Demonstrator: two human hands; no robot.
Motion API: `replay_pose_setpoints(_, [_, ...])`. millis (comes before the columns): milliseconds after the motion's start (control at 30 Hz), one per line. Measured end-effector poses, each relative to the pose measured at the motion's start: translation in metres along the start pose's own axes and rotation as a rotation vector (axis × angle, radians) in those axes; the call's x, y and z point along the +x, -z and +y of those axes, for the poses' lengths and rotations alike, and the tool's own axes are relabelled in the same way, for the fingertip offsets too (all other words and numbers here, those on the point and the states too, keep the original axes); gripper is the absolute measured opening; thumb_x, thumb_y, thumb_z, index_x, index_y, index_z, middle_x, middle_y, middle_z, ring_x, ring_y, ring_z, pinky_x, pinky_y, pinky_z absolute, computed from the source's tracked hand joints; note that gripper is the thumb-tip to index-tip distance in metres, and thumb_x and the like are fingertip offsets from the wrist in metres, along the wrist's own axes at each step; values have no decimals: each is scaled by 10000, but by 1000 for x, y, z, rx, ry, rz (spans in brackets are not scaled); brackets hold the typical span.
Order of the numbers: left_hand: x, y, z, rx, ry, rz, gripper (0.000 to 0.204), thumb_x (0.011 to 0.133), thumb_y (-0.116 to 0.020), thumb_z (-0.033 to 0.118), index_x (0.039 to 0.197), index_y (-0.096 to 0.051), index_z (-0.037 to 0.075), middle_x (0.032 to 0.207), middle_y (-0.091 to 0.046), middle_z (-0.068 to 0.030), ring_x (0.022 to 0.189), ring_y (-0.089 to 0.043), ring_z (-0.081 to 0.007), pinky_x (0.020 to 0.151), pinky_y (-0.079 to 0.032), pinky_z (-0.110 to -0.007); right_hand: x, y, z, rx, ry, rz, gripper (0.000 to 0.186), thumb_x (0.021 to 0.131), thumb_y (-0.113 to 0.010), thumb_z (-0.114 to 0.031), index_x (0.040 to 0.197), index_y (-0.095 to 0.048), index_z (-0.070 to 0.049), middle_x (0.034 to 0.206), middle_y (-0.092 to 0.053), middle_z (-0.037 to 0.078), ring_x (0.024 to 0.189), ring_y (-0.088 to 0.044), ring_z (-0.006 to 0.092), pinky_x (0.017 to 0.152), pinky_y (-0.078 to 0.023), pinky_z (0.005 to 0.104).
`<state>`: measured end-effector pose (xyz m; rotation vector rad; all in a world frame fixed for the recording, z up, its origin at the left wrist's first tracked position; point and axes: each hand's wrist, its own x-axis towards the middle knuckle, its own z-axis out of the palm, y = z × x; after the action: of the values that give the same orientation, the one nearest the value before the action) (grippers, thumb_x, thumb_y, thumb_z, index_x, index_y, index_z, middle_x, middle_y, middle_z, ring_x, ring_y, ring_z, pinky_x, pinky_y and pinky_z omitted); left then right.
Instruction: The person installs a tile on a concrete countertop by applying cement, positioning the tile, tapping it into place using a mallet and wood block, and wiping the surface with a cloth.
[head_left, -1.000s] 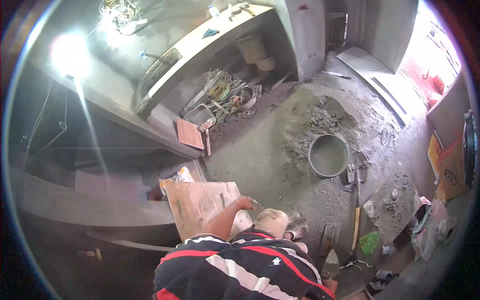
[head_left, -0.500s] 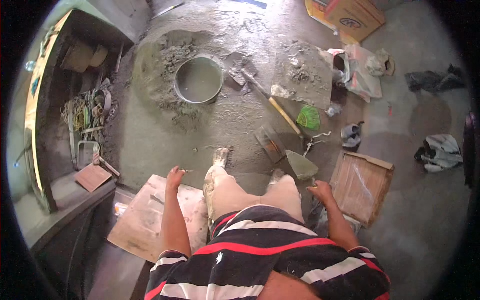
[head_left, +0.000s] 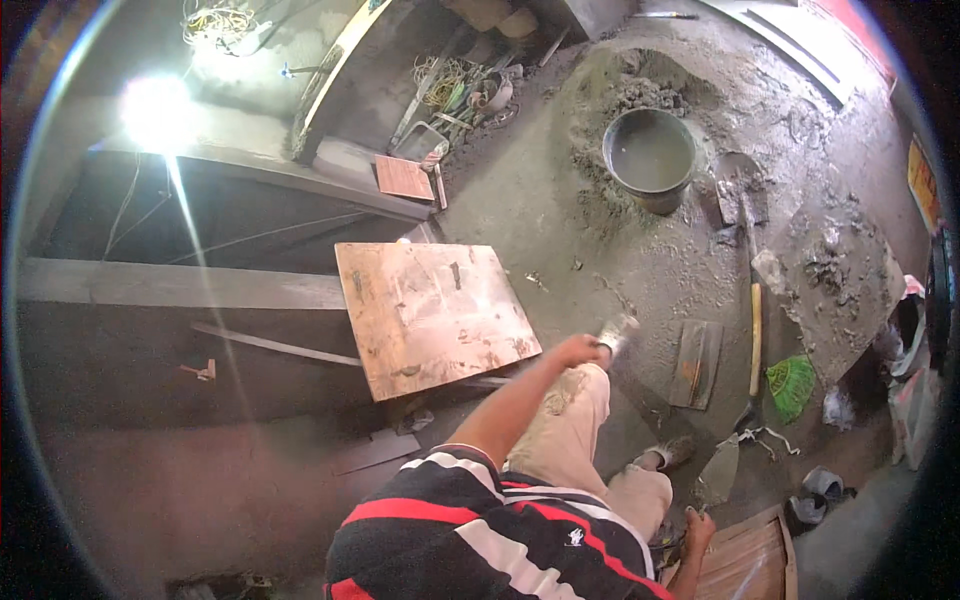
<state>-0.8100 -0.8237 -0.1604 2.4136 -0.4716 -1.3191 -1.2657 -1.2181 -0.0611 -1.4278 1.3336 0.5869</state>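
Observation:
My left hand [head_left: 583, 350] hangs in front of my left knee, its fingers loosely bent and nothing visible in them. Its arm passes beside a square wooden board [head_left: 440, 315]. Low on the right, my right hand [head_left: 698, 525] is closed at the handle end of a pointed trowel [head_left: 718, 472], whose flat grey blade points up and away from me. Most of the handle is hidden by the fingers. Close to that hand lies a brown panel [head_left: 745, 560]. A flat rectangular float [head_left: 696, 365] rests on the wet floor ahead of my feet.
A round bucket [head_left: 649, 155] of grey liquid stands among wet mortar. Right of it lie a shovel [head_left: 755, 340], a green fan-shaped piece [head_left: 791, 388] and a mortar-covered board [head_left: 835, 260]. A ledge [head_left: 180, 285] and bright lamp [head_left: 158, 110] are at left; a brown tile [head_left: 404, 178] sits nearby.
My view and body have turned left, so the bucket and shovel appear farther right and the lamp and ledge have come in. The trowel stays by my right hand.

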Motion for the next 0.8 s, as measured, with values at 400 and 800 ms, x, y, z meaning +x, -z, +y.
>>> replay_pose_setpoints(400, [312,-277,118,-57,212,-316,487,892,-735,402,1276,-698,105,1200,-704,-153,1081,-646,-295,902,-523,-425,30,-61,123,671,-546,54,313,916,-730,-228,1100,-645,10,761,-626,28,585,-566,126,502,-455,296])
replay_pose_setpoints(800, [441,-472,113,-835,414,-280,248,979,-577,211,1175,-608,62,944,-706,-109,812,-687,-255,675,-556,-393,41,-96,126,187,-387,192,243,870,-757,-268,945,-731,-39,693,-645,67,592,-600,157,574,-489,347])
